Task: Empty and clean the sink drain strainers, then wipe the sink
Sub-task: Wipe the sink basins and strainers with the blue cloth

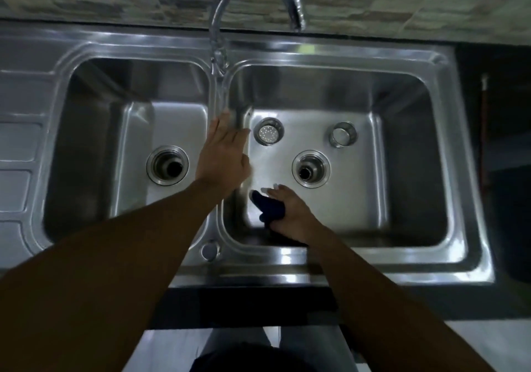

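Observation:
A steel double sink fills the view. Two round strainers lie on the right basin's floor: one with a perforated bottom at the back left, another at the back right. Both drain holes are uncovered, the left drain and the right drain. My left hand lies flat with fingers apart on the divider between the basins. My right hand presses a dark blue cloth onto the right basin's floor near its front left corner.
A curved chrome faucet arches over the divider from the back ledge. A ribbed draining board sits left of the basins. A round cap is on the front rim. Dark counter lies to the right.

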`<move>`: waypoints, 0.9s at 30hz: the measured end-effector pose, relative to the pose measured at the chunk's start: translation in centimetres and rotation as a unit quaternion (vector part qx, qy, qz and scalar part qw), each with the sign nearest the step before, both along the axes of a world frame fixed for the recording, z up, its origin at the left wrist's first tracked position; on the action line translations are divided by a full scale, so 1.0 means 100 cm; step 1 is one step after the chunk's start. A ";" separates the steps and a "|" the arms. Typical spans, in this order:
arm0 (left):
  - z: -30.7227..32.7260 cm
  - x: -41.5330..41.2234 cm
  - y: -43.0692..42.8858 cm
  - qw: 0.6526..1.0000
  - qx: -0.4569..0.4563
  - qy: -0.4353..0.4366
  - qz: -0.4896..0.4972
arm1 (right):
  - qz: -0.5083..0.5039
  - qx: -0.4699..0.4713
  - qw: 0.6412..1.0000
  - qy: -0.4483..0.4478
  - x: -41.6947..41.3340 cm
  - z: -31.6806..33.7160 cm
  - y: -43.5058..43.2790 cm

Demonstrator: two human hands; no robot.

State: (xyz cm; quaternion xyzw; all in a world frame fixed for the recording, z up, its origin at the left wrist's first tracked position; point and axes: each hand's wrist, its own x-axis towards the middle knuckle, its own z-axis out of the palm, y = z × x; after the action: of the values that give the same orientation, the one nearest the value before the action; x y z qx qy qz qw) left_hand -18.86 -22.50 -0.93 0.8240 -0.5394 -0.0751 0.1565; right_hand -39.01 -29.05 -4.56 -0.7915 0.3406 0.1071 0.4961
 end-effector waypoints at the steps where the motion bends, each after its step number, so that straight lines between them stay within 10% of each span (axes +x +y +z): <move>1: 0.002 -0.002 0.003 1.000 0.020 0.006 -0.019 | -0.044 -0.014 0.998 -0.041 -0.009 0.012 -0.001; 7: 0.027 -0.056 0.026 0.967 0.157 0.078 -0.185 | -0.176 0.016 0.980 -0.094 -0.058 0.080 -0.013; 14: 0.087 -0.125 -0.010 0.960 -0.004 0.069 -0.271 | -0.200 0.007 0.968 -0.150 -0.129 0.123 -0.014; 18: 0.132 -0.160 -0.040 0.940 0.124 0.120 -0.293 | -0.201 -0.002 0.968 -0.150 -0.169 0.136 -0.018; 27: 0.186 -0.229 -0.108 0.927 0.231 0.076 -0.287 | -0.160 -0.217 0.944 -0.189 -0.238 0.145 -0.063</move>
State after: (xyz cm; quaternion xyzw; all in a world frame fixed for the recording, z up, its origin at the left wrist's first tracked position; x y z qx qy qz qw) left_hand -41.75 -33.35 17.70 0.6389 -0.7072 -0.3017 -0.0255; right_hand -62.80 -35.37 9.98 -0.8208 0.3777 -0.2021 0.3779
